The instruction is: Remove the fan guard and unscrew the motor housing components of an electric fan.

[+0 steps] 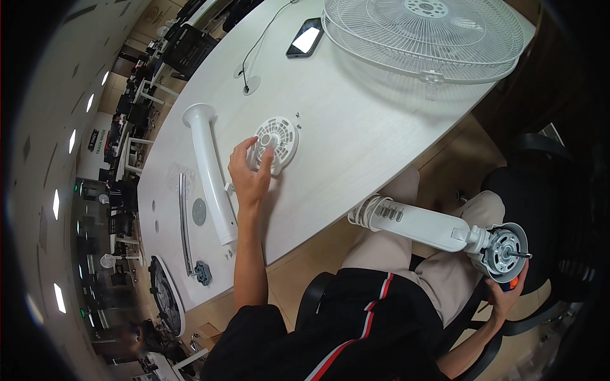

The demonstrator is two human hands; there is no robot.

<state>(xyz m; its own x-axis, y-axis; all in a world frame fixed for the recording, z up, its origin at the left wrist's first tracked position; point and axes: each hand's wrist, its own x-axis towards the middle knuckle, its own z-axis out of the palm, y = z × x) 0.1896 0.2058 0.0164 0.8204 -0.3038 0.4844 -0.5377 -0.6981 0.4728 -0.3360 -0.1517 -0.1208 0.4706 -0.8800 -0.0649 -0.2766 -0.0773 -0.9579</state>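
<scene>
Over the table, my left hand curls its thumb and fingers around the near-left part of a round white slotted fan cover, by its raised hub. On the right, my right hand supports the fan's motor head from below, with the metal coil housing and shaft exposed. An orange-handled tool, only partly visible, is also in that hand. The white fan neck stretches from the motor head across my lap, with its white cord looped around the other end.
A white tube stand, a metal rod and a dark knob lie left. Small screws sit beyond the cover. A wire fan cage and a phone are farther back. A black chair stands right.
</scene>
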